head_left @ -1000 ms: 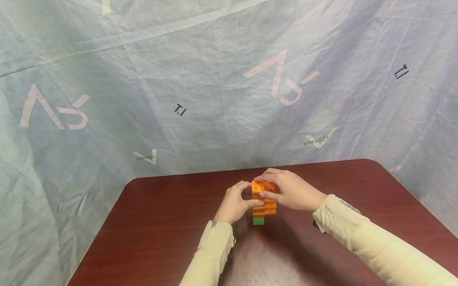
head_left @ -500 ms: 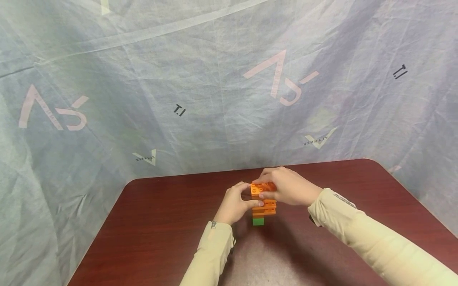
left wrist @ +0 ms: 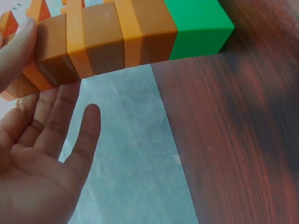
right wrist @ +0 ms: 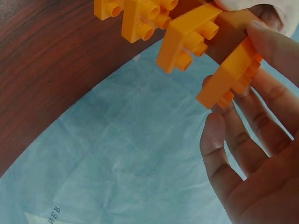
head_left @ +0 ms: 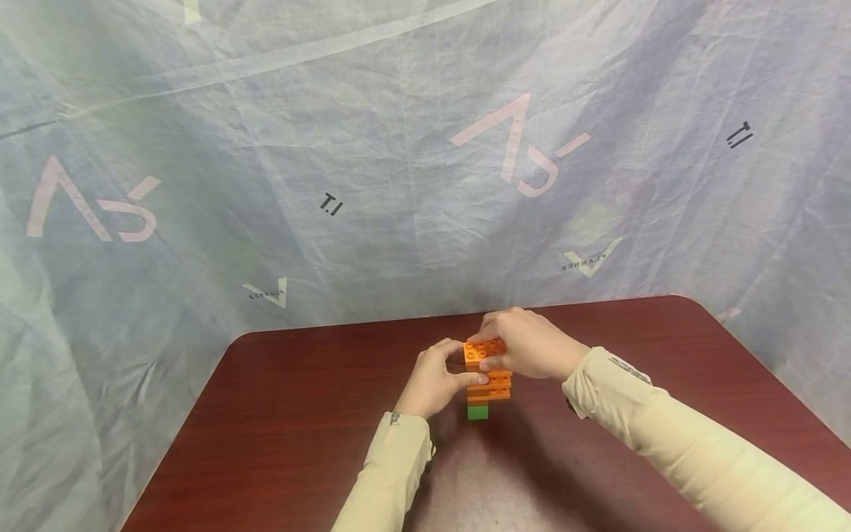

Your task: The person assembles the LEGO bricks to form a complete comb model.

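A tower of toy building bricks stands on the table, brown bricks [left wrist: 105,39] alternating with wider orange plates [left wrist: 81,44] above a green brick [head_left: 477,412] at its foot. The plates jut out to the right, studs up. My left hand [head_left: 432,380] grips the tower's upper part from the left, its thumb across the near side and its little finger free. At the top, my right hand [head_left: 535,346] pinches the uppermost orange plate [right wrist: 224,77] between thumb and fingers. That hand partly covers the plate's studs in the head view.
The dark red wooden table [head_left: 299,421] has rounded far corners. Behind it and along both sides hangs a creased grey cloth [head_left: 372,133] with printed letters.
My right hand has shifted slightly left and the top plate sits a little lower. My left hand keeps its grip on the tower almost unmoved. The head view has turned slightly.
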Tool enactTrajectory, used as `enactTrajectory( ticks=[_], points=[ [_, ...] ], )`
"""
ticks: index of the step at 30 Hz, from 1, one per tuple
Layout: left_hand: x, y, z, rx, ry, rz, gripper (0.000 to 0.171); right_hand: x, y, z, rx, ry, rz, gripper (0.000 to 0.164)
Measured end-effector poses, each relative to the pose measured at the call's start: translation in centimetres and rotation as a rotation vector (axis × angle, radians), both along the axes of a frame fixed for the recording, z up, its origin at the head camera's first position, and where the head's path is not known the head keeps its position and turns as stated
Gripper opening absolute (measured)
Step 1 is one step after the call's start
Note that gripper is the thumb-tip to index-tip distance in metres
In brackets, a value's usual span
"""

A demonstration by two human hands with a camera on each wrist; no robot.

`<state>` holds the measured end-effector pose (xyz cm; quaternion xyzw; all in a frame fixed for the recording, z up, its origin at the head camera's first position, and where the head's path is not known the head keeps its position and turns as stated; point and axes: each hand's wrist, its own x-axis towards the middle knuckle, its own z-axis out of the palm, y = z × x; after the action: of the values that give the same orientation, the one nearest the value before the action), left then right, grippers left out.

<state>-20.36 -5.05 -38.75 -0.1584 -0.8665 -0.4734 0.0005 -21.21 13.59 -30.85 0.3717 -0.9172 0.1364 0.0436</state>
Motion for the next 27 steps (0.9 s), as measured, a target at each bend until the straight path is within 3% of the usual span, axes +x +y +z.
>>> enactTrajectory(
  ticks=[8, 18, 27],
  points=[
    [-0.1, 0.0, -0.2, 0.02, 0.017, -0.012, 0.039, 0.3, 0.0, -0.6, -0.019, 0.034, -0.018, 0.037],
    [0.1, -0.2, -0.3, 0.026, 0.006, -0.008, 0.04, 0.5, 0.3, -2.0, -0.13, 0.017, -0.012, 0.036],
    [0.2, 0.1, -0.5, -0.005, 0.045, -0.004, 0.041, 0.7, 0.9, -3.7, -0.242, 0.026, -0.021, 0.041]
  ],
)
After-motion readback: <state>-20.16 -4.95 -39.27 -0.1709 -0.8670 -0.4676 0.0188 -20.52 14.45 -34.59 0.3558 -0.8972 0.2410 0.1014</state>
